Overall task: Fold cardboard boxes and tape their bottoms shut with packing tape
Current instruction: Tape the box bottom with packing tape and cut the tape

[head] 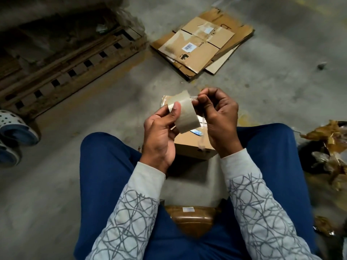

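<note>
A roll of pale packing tape (185, 114) is held up in front of me, above my knees. My left hand (162, 132) grips the roll from the left, thumb pressed on its outer face. My right hand (218, 117) pinches the clear loose end of the tape at the roll's upper right edge. Below the hands a small folded cardboard box (191, 145) stands on the floor between my legs, partly hidden by them. A stack of flattened cardboard boxes (201, 45) lies on the concrete floor further ahead.
A wooden pallet (62, 59) lies at the left. Pale sandals (13, 128) sit at the left edge. Crumpled brown tape and plastic scraps (330, 154) pile up at the right. A brown taped parcel (191, 218) rests near my lap.
</note>
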### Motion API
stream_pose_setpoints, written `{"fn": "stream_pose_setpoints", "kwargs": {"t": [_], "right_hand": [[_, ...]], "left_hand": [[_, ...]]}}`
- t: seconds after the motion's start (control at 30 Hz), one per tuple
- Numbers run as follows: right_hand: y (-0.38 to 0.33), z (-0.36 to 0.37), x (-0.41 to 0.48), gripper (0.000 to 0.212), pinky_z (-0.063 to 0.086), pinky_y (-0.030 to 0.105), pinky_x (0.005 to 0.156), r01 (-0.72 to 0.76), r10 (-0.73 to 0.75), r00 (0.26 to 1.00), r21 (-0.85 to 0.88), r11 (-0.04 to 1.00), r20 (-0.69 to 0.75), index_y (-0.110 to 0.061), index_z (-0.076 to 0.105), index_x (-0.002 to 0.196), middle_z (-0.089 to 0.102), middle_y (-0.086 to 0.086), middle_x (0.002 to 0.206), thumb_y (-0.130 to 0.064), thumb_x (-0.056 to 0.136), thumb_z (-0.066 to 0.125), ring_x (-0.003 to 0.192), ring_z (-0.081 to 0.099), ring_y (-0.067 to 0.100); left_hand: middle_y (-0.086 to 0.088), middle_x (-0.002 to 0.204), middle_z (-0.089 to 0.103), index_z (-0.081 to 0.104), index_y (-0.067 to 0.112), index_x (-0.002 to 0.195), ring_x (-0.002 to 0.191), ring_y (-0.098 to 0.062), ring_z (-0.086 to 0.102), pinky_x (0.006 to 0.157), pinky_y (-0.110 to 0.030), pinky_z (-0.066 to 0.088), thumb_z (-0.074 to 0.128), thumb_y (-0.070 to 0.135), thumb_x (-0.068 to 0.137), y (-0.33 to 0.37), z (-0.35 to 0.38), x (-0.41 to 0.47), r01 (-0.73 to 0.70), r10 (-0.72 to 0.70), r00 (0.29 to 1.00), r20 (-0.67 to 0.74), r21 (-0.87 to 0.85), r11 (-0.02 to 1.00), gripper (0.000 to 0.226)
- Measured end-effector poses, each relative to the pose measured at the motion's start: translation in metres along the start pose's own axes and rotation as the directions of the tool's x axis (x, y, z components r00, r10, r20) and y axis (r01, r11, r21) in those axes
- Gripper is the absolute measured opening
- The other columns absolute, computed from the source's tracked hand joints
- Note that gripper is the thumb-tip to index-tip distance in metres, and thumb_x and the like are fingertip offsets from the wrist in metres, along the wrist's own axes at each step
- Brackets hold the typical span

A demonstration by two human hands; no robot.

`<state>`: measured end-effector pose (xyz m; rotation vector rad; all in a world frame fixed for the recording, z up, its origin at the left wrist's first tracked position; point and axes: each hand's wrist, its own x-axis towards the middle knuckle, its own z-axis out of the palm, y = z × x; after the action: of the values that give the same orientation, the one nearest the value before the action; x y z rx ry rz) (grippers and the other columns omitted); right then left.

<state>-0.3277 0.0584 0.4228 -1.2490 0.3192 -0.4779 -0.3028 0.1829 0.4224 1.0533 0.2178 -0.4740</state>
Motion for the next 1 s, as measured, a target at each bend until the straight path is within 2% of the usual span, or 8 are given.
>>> {"fn": "stream_pose_setpoints", "kwargs": {"t": [0.1, 0.2, 0.33, 0.47, 0.63, 0.73, 0.87, 1.0], "right_hand": [[0.003, 0.007, -0.002, 0.016, 0.055, 0.021, 0.065, -0.051, 0.064, 0.994, 0.143, 0.988, -0.087, -0.006, 0.06, 0.089, 0.061, 0.0, 0.075, 0.005, 0.098, 0.052, 0.064, 0.061, 0.004], [0.003, 0.011, -0.003, 0.018, 0.055, 0.02, 0.065, -0.072, 0.105, 0.985, 0.228, 0.971, -0.135, -0.007, 0.06, 0.09, 0.06, -0.001, 0.071, 0.003, 0.1, 0.049, 0.062, 0.059, 0.003], [-0.001, 0.013, -0.004, 0.021, 0.052, 0.019, 0.055, -0.068, 0.117, 0.971, 0.228, 0.971, -0.209, -0.009, 0.06, 0.09, 0.06, -0.007, 0.063, 0.001, 0.102, 0.046, 0.057, 0.057, 0.003], [-0.011, 0.004, 0.009, 0.023, 0.049, 0.023, 0.042, -0.044, 0.112, 0.953, 0.236, 0.971, -0.282, -0.009, 0.056, 0.094, 0.057, -0.001, 0.067, 0.002, 0.105, 0.039, 0.049, 0.059, 0.013], [-0.014, -0.008, 0.021, 0.022, 0.052, 0.024, 0.045, -0.091, 0.217, 0.929, 0.383, 0.919, -0.299, -0.007, 0.056, 0.094, 0.058, 0.003, 0.069, 0.004, 0.104, 0.04, 0.051, 0.062, 0.019], [-0.006, -0.007, 0.017, 0.023, 0.054, 0.023, 0.05, -0.112, 0.267, 0.926, 0.481, 0.869, -0.266, -0.006, 0.057, 0.093, 0.057, 0.004, 0.07, 0.007, 0.103, 0.04, 0.056, 0.063, 0.019], [-0.003, -0.007, 0.016, 0.02, 0.057, 0.025, 0.053, -0.053, 0.189, 0.943, 0.438, 0.898, -0.274, -0.005, 0.057, 0.093, 0.059, 0.002, 0.067, 0.005, 0.103, 0.042, 0.06, 0.066, 0.02], [-0.005, -0.009, 0.023, 0.024, 0.058, 0.027, 0.054, -0.005, 0.13, 0.945, 0.383, 0.924, -0.3, -0.004, 0.057, 0.091, 0.058, 0.002, 0.065, 0.008, 0.103, 0.04, 0.059, 0.065, 0.021]], "left_hand": [[-0.018, 0.106, 0.07, 0.068, -0.004, 0.113, 0.098, -0.028, 0.064, 0.084, -0.043, 0.054, 0.072, 0.023, 0.079, -0.004, 0.007, -0.003, -0.116, 0.117, 0.992, -0.055, 0.009, 0.993, 0.044], [-0.014, 0.097, 0.07, 0.073, 0.002, 0.097, 0.094, -0.028, 0.062, 0.085, -0.047, 0.051, 0.074, 0.022, 0.077, -0.009, 0.012, -0.006, -0.203, 0.206, 0.975, -0.086, 0.037, 0.978, 0.028], [-0.007, 0.096, 0.074, 0.074, 0.005, 0.098, 0.09, -0.015, 0.066, 0.078, -0.03, 0.054, 0.072, 0.012, 0.085, -0.014, 0.011, -0.01, -0.31, 0.319, 0.946, -0.053, 0.132, 0.942, 0.015], [-0.011, 0.102, 0.075, 0.072, -0.003, 0.107, 0.094, -0.014, 0.068, 0.079, -0.025, 0.053, 0.072, 0.015, 0.084, -0.017, 0.006, -0.015, -0.369, 0.378, 0.926, -0.004, 0.214, 0.905, 0.03], [-0.007, 0.097, 0.076, 0.072, -0.001, 0.104, 0.094, -0.019, 0.069, 0.081, -0.029, 0.057, 0.072, 0.018, 0.078, -0.015, 0.001, -0.019, -0.371, 0.378, 0.926, -0.005, 0.168, 0.913, 0.032], [-0.013, 0.099, 0.075, 0.073, -0.001, 0.104, 0.096, -0.025, 0.069, 0.077, -0.03, 0.057, 0.074, 0.017, 0.078, -0.014, -0.001, -0.016, -0.395, 0.406, 0.914, -0.026, 0.177, 0.901, 0.032], [-0.017, 0.102, 0.071, 0.073, 0.001, 0.104, 0.102, -0.029, 0.068, 0.08, -0.031, 0.058, 0.076, 0.013, 0.079, -0.011, -0.006, -0.016, -0.449, 0.457, 0.889, -0.005, 0.18, 0.875, 0.029], [-0.008, 0.095, 0.072, 0.072, 0.001, 0.108, 0.098, -0.026, 0.066, 0.08, -0.032, 0.058, 0.076, 0.015, 0.079, -0.008, -0.011, -0.015, -0.469, 0.462, 0.883, 0.081, 0.152, 0.87, 0.033]]}}
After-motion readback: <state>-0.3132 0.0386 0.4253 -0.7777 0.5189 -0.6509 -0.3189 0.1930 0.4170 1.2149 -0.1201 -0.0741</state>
